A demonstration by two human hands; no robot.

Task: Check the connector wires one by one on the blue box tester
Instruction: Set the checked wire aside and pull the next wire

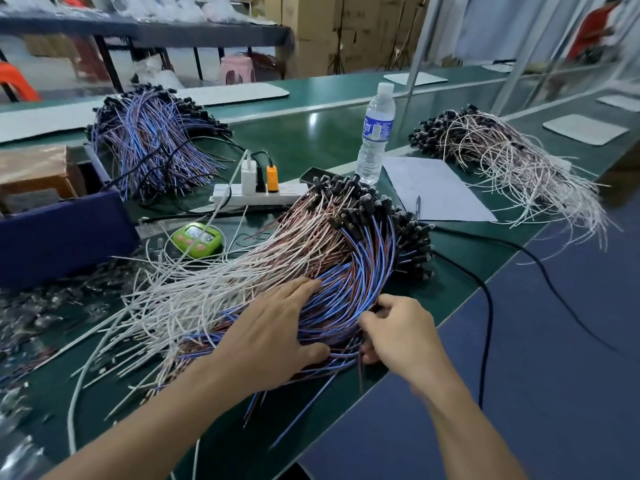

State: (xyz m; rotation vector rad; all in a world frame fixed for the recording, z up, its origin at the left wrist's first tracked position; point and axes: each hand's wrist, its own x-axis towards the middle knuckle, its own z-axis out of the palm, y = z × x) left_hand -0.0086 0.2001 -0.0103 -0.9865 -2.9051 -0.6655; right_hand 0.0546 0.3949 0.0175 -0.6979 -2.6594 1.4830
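Head view: the green bench mat (457,271) ends in a straight edge running diagonally from far right to the near bottom. A black cable (486,296) drops over this edge just right of the hands. Bare mat shows only in narrow strips between the piles.

Central pile of connector wires (311,244): thin, flexible strands in white, brown and blue, fanned toward the viewer, with black moulded connectors bunched at the far end. The left hand (273,327) lies flat on the blue strands, fingers straight and spread, pressing down. The right hand (401,330) sits at the pile's near right margin, close to the bench edge, fingers curled and clamped on a few strands.

Two further wire piles lie well apart: blue-purple (152,140) at far left, pale pink-white (512,161) at far right.

The blue box (62,233) stands at the left edge, open-topped and straight-walled, holding a brown carton (34,171).

Between box and central pile: a white power strip (242,199) carrying three plugs, and a rounded green timer (196,239). A clear plastic water bottle (375,133) stands upright beside a paper sheet (436,192) with a pen (418,207) on it.
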